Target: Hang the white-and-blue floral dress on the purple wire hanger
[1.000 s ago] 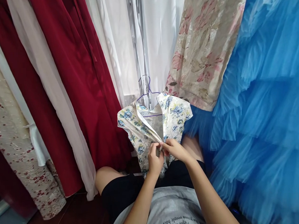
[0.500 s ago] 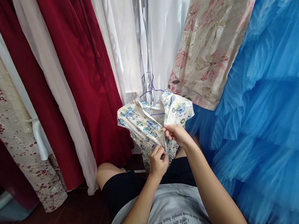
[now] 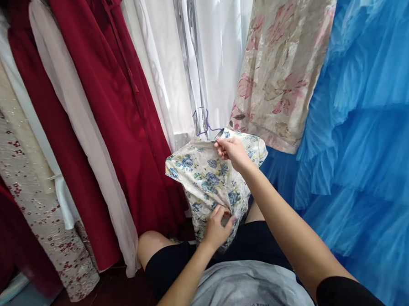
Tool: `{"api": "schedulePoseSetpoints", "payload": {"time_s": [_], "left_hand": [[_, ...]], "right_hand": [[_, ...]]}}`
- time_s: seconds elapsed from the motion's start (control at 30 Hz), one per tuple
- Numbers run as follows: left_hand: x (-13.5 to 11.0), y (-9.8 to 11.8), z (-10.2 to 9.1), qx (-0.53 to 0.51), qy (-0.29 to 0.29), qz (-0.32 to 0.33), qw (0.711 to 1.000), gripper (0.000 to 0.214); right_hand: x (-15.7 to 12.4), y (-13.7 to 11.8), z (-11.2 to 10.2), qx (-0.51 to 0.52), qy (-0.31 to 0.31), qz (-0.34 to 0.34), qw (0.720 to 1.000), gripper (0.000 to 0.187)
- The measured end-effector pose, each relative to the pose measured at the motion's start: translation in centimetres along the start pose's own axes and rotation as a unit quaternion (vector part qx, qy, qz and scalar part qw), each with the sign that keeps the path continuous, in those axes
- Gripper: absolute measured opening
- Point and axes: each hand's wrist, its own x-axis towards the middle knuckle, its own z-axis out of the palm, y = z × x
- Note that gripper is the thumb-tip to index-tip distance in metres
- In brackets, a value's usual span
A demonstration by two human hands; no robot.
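A white short-sleeved floral garment [image 3: 205, 175] with blue flowers hangs before me on a thin purple hanger [image 3: 208, 121]. Its lower end drops between my legs, where I cannot see it well. At the top of the neckline, my right hand [image 3: 232, 150] is closed in a pinch on the garment's edge; any small fastener there is hidden by the fingers. Lower down, my left hand [image 3: 219, 226] rests against the front of the cloth, thumb and curved fingers apart with a gap between them. The middle opening lies together between the two hands.
Long red dresses [image 3: 116, 112] hang at the left, beside a beaded floral one [image 3: 54, 229]. White cloth [image 3: 216, 56] hangs behind the hanger. A pink-flowered beige garment [image 3: 282, 76] and a ruffled blue tulle dress [image 3: 369, 153] fill the right. A bluish bin [image 3: 34, 299] stands at lower left.
My right hand has moved up from mid-chest to the neckline. The garment's V-shaped opening has drawn together. My left hand has loosened its pinch on the cloth.
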Motion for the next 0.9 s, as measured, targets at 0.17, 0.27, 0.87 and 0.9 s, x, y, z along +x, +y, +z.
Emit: {"api": "schedulePoseSetpoints", "payload": {"time_s": [0.17,0.27,0.87,0.9], "left_hand": [[9.4,3.3,-7.2,-0.014,0.153,0.082,0.985,0.02],[15.7,5.9,-9.9,0.007,0.145,0.116,0.983,0.028],[18.8,-5.0,-19.2,-0.424,0.406,-0.221,0.779,0.032],[17.5,-5.7,-18.0,-0.435,0.396,-0.232,0.775,0.034]], "right_hand": [[-1.7,-0.4,-0.4,-0.029,-0.004,-0.036,0.999,0.03],[-1.8,-0.8,-0.4,-0.04,-0.022,-0.062,0.997,0.029],[-5.0,9.2,1.3,-0.059,0.005,-0.006,0.998,0.036],[-5.3,9.7,1.4,-0.031,0.012,0.01,0.999,0.035]]}}
